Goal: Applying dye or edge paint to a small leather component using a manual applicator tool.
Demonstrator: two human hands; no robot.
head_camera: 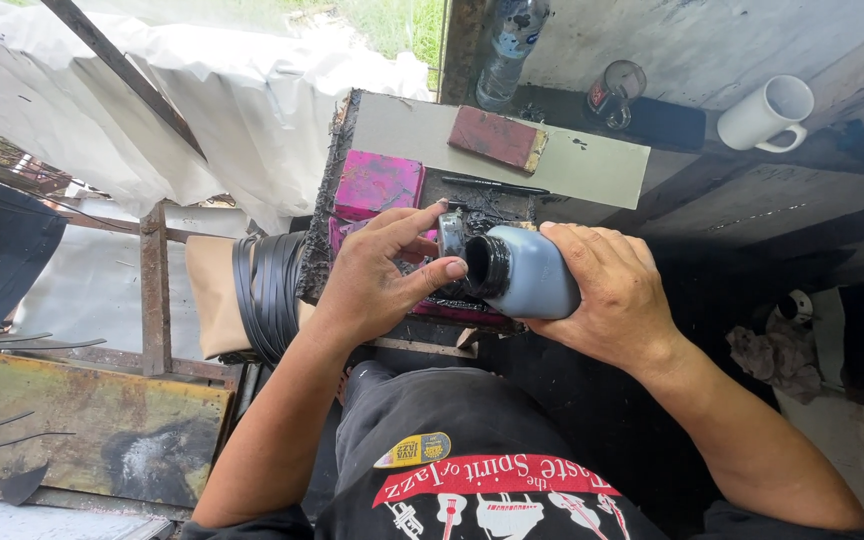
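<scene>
My right hand (612,295) grips a grey plastic bottle (530,272) held on its side, its black-stained open mouth pointing left. My left hand (377,275) is at the bottle's mouth, its fingertips pinching a small dark cap (451,233) just beside the opening. Both hands hover over a black, ink-caked work block (482,215) with a pink-stained pad (378,184) at its left.
A red block (497,138) lies on a grey-green board (592,165). Behind stand a clear water bottle (508,45), a small glass (617,90) and a white mug (767,112). A black pen (497,185) lies on the block. Black straps (267,290) hang left; a rag (777,350) sits right.
</scene>
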